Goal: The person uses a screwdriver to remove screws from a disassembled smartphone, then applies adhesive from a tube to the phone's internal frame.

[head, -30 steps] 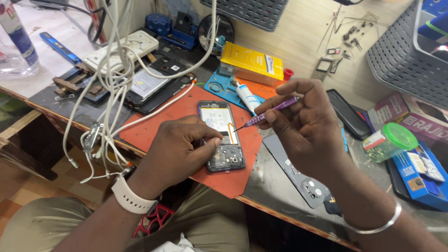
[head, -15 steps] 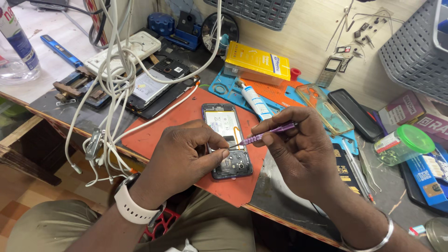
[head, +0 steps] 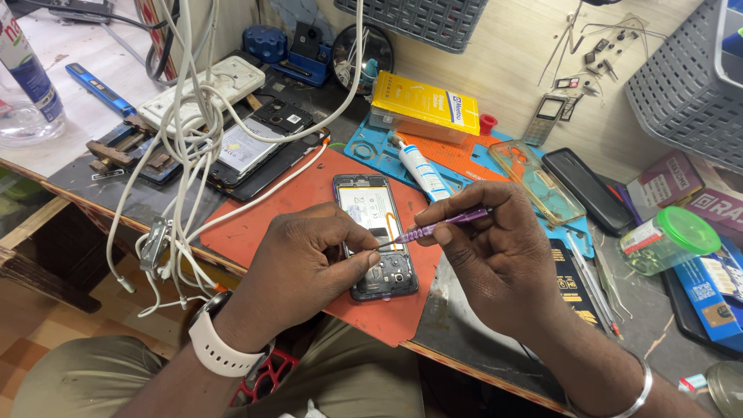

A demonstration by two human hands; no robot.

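We see an opened phone (head: 377, 236) lying face down in the middle of the orange mat (head: 255, 224), its battery and circuit board showing. Our left hand (head: 306, 267) rests on the phone's lower left edge, fingers curled, thumb pressing near the board. Our right hand (head: 495, 259), just right of the phone, pinches a purple screwdriver (head: 437, 227), its tip over the phone's middle. White cables (head: 190, 147) hang left of the mat.

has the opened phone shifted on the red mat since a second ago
No. The opened phone lies at the same spot and angle on the red mat, its top end near the white glue tube. Only the head camera's view shifted.
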